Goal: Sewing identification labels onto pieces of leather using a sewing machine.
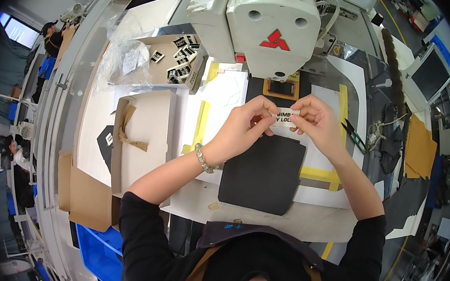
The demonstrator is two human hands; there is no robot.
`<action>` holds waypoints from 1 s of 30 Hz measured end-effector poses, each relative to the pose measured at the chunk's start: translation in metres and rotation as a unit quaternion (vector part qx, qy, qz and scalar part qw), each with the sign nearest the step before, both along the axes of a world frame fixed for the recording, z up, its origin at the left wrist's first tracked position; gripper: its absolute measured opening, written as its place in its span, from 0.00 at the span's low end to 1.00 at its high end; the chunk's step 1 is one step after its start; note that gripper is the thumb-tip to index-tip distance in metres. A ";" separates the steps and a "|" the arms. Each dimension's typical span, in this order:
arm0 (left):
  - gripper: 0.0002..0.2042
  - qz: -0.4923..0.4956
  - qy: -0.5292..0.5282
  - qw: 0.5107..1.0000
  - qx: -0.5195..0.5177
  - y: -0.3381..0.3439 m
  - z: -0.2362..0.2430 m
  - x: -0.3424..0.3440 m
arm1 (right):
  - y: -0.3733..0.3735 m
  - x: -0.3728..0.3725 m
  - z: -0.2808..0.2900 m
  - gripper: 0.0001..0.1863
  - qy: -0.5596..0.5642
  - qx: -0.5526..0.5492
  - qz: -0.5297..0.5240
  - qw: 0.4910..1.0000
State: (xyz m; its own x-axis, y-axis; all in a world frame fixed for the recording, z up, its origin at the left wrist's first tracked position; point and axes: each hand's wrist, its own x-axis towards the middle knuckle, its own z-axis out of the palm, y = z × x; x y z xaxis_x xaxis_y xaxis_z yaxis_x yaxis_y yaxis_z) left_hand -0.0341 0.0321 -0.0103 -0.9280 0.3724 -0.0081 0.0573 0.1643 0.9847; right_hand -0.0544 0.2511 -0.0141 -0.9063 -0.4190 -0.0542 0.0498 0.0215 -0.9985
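A small white label with dark print is pinched at its left end by my left hand and at its right end by my right hand. Both hands hold it up over the far end of a black fabric panel, which lies in front of me. Just beyond my fingers is a yellowish frame with a dark opening, beneath the head of a white sewing machine. The fingertips hide part of the label's ends.
An open box of black-and-white labels stands far left beside crumpled clear plastic. Nearer is a shallow carton with a brown strip. Yellow tape marks the table. Thread snips and a screen are right.
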 end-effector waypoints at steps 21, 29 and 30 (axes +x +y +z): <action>0.09 -0.130 0.684 0.641 -0.323 -0.008 -0.024 -0.045 | 0.011 -0.024 -0.038 0.05 -0.105 -0.046 0.015 0.993; 0.10 -0.141 0.665 0.630 -0.374 -0.016 -0.045 -0.078 | -0.007 -0.074 -0.034 0.06 -0.016 0.107 -0.006 0.994; 0.10 -0.137 0.667 0.625 -0.383 -0.016 -0.048 -0.080 | -0.009 -0.078 -0.031 0.06 -0.009 0.134 -0.013 0.991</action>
